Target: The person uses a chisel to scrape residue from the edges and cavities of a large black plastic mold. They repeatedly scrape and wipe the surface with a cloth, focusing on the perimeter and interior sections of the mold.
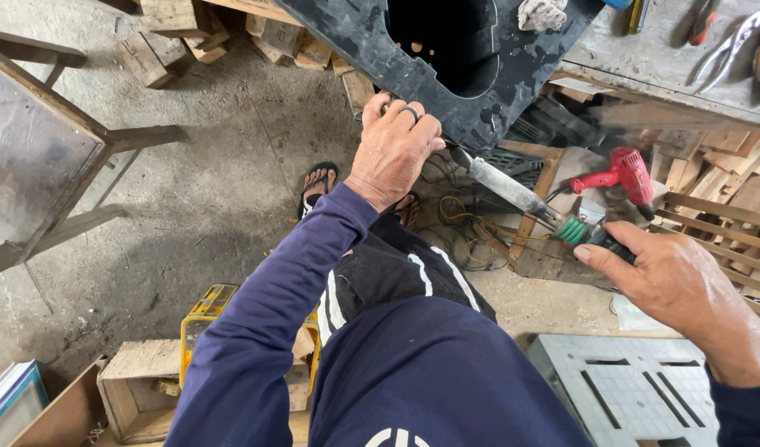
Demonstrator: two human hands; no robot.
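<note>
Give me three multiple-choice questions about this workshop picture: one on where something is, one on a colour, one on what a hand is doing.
1. Where does the red power drill lie?
A. Among wood pieces at right
B. On the yellow crate
C. In the left hand

2. What colour is the person's sleeve?
A. White
B. Dark blue
C. Orange

3. What is the left hand doing?
A. Hanging free
B. Gripping the black panel's edge
C. Holding pliers

Answers: 1 A, it rests among wooden slats. 2 B, both arms wear dark blue. 3 B, its fingers curl over the panel's edge while the right hand holds the iron tool.
</note>
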